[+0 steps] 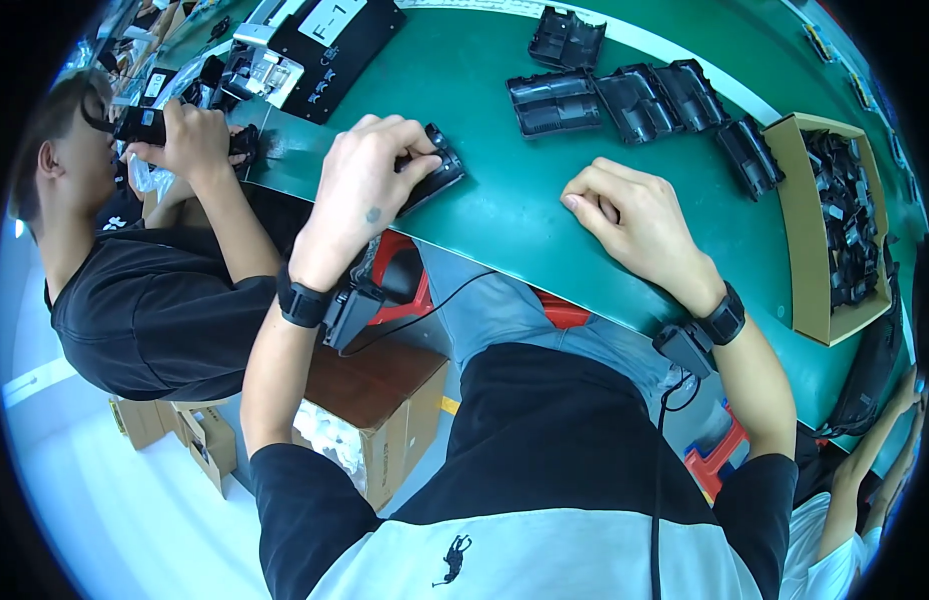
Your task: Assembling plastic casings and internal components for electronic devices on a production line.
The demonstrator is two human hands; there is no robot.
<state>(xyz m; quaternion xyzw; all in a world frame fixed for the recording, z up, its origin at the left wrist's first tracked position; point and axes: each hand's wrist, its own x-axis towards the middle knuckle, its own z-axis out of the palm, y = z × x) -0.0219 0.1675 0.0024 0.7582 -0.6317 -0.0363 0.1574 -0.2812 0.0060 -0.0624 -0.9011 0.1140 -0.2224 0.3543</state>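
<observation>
Head view: your left hand [363, 182] pinches black oblong plastic casing [448, 172], jutting rightward from grip; right hand [633, 217] loosely curled, contents unclear.

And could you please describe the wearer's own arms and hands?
Short black sleeves leave both forearms bare. Each carries a black wrist strap with a boxy black device and thin black cable. The left hand and right hand are ungloved; the left shows a small greyish mark.

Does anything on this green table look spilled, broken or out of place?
Nothing looks spilled or plainly broken. Only the black shells on the table look slightly untidy, lying at differing angles. The left hand grips another shell; dark parts sit inside the cardboard box.
</observation>
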